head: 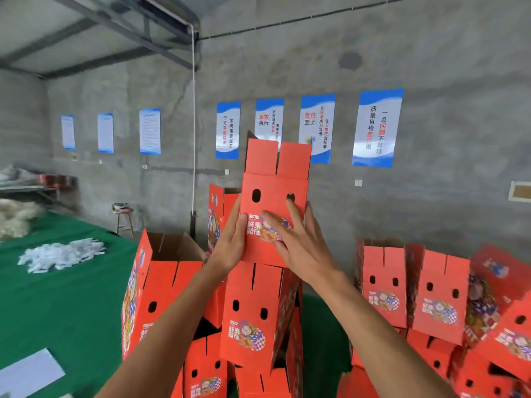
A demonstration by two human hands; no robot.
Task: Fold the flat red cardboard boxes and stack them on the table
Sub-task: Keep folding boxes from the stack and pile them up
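While your left hand [230, 239] lies flat with straight fingers against the left edge of the top red box [273, 202], your right hand [298, 239] presses straight, spread fingers on its printed front. That box stands upright atop the stack [253, 317] on the green table [57, 305]. Its label reads "GOOD" above large white Chinese characters.

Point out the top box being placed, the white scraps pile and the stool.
Top box [273, 182]: head view, red front panel between its two holes.
White scraps pile [61, 254]: head view, middle of the heap on the green table.
Stool [125, 211]: head view, its seat.
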